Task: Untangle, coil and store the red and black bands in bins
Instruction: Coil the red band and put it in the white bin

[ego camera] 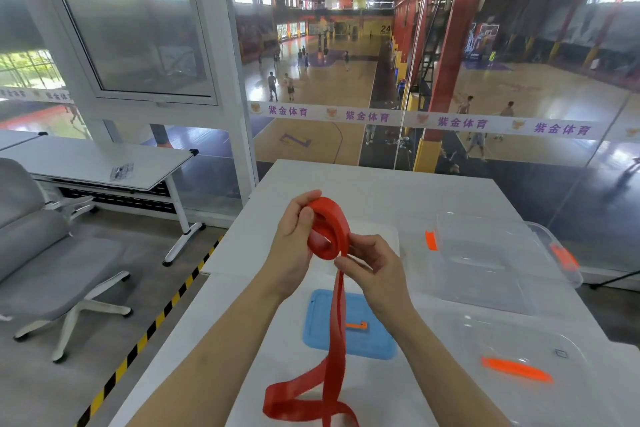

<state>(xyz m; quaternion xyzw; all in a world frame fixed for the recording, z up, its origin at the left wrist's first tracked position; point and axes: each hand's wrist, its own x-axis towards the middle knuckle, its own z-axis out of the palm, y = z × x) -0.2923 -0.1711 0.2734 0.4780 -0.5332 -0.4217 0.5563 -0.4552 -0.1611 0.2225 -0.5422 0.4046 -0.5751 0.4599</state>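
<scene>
Head view is showing the left hand (294, 239) gripping the coiled part of the red band (323, 230) above the white table (381, 184). The right hand (372, 269), pinching the loose tail at the coil's 5 o'clock, is nearer the feed. The tail is hanging toward 6 o'clock, its end cut off. No black band is showing; 2 clear bins (491, 263) are lying at 3 o'clock.

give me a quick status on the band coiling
Left hand grip holds the red band coil, right hand feeds the strand. Long tail loose over the blue lid. Clear bins right, empty. No black band in view.
</scene>
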